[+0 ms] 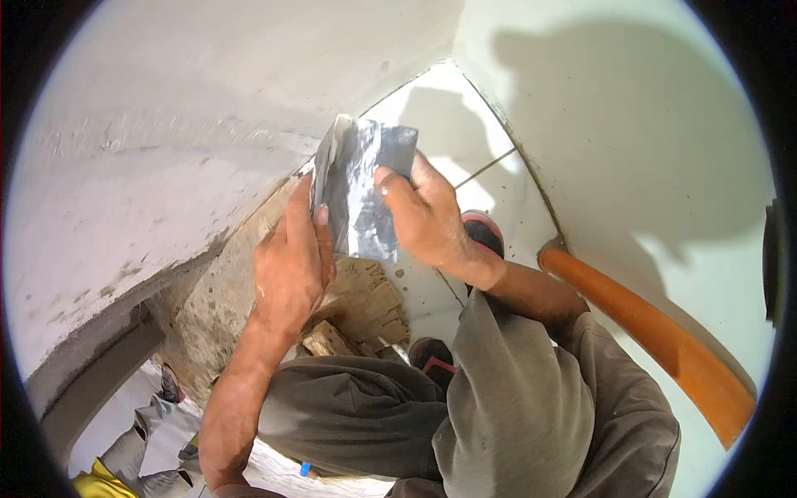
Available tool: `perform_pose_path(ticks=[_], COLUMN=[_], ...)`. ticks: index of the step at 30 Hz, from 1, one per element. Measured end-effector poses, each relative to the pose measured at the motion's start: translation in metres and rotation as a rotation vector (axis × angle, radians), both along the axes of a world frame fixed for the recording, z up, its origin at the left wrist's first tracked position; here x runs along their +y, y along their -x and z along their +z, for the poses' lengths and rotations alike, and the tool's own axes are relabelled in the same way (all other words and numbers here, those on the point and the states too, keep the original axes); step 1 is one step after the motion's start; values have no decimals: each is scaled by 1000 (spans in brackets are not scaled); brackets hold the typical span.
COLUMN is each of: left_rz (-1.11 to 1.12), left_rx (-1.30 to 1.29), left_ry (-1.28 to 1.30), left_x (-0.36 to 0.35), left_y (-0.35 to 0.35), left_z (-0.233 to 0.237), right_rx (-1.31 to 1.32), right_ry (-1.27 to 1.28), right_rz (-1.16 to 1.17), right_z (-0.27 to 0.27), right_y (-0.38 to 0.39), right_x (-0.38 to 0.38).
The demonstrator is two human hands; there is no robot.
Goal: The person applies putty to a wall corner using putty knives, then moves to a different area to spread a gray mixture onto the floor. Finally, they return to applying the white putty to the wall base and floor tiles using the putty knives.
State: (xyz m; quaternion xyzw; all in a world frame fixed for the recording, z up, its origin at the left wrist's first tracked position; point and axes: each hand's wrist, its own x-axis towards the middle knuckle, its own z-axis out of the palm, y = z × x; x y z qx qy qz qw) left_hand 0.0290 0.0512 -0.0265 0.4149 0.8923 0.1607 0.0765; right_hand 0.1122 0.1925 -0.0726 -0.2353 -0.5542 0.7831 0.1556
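Between my two hands is a folded sheet of dark grey sandpaper, streaked with white dust and held up in front of the corner. My left hand grips its left edge, where a pale folded flap stands up. On the right side, my right hand pinches the sheet with the thumb on its near face and the fingers behind it. Some of the fingers are hidden by the sheet. White powder marks both hands.
A white wall with a rough, stained lower edge rises on the left. At right, an orange pipe leans near another pale wall. Tiles, a broken brownish slab and shoes lie below. Yellow material is at bottom left.
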Motion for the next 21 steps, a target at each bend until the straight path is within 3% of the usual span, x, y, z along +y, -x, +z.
perform_pose_path(ticks=[2, 5, 7, 15, 21], left_rz=[3, 8, 23, 130, 131], left_rx=[-19, -83, -128, -184, -214], left_ry=[-35, 21, 70, 52, 90], left_x=[-1, -5, -7, -15, -21], left_y=[0, 2, 2, 6, 7], left_z=[-1, 4, 6, 7, 3], right_rx=[-49, 116, 155, 125, 48], right_ry=[32, 469, 614, 846, 915], right_rz=[5, -199, -203, -279, -550], right_z=[-3, -18, -24, -85, -160], right_y=[1, 11, 3, -35, -59], right_x=[9, 16, 31, 45, 62])
